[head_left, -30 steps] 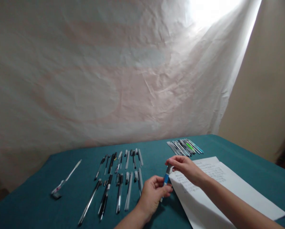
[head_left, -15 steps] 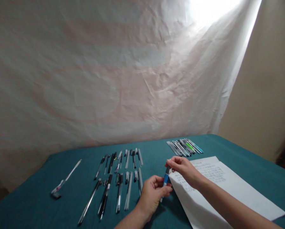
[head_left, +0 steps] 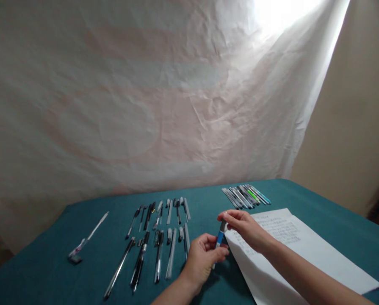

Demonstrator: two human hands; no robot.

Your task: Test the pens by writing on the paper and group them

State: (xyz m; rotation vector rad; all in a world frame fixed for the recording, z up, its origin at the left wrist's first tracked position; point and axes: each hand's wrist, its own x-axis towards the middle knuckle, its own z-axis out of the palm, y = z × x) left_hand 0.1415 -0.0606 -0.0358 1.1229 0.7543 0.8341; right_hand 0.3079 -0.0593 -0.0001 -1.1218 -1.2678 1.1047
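Both hands are on one blue pen (head_left: 220, 238), held tilted above the table's front right part. My left hand (head_left: 203, 256) is closed round its lower barrel, with the white lower end showing beneath the fingers. At the top, my right hand (head_left: 238, 224) pinches the dark grey upper end between thumb and fingers. Whether that end is a separate cap I cannot tell. Just right of the pen lies a stack of white paper (head_left: 322, 254) with handwritten lines, partly under my right forearm.
Black and clear pens (head_left: 159, 256) with separate caps lie in two rows left of my hands. A packed group of pens (head_left: 246, 197), one bright green, sits at the back right. Far left lies a white pen (head_left: 95, 226) near a dark-ended object (head_left: 75, 257). Green cloth (head_left: 43, 271) covers the table.
Almost nothing differs. My right hand and the pen's top end have shifted very slightly; both hands keep their grip on the pen.
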